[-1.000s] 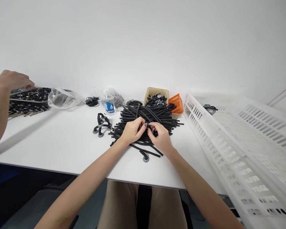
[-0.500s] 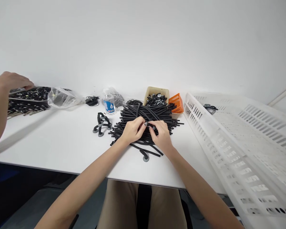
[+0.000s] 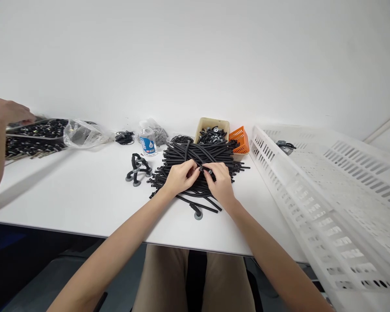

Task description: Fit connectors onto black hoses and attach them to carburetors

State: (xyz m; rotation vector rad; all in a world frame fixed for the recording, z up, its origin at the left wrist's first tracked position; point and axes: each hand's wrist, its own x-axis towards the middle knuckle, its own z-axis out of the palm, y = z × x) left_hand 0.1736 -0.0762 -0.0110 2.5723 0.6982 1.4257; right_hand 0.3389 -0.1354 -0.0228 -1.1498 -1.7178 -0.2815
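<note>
My left hand and my right hand meet fingertip to fingertip over a heap of black rubber tubes. Both are closed in a pinch around a small black part, mostly hidden by the fingers, with a bit of grey showing by the right fingers. Just in front of the heap, a short black tube piece with a grey disc sits on the white table. To the left stands a cluster of black tube pieces with grey discs.
Behind the heap are a beige bin of black and grey parts, an orange basket and a clear bottle. A long white perforated crate flanks the right. At far left another person's hand hovers over a tray of black pieces.
My hands stay almost in place, with a slight shift of the fingers around the small black part. The other person's hand has moved a little left.
</note>
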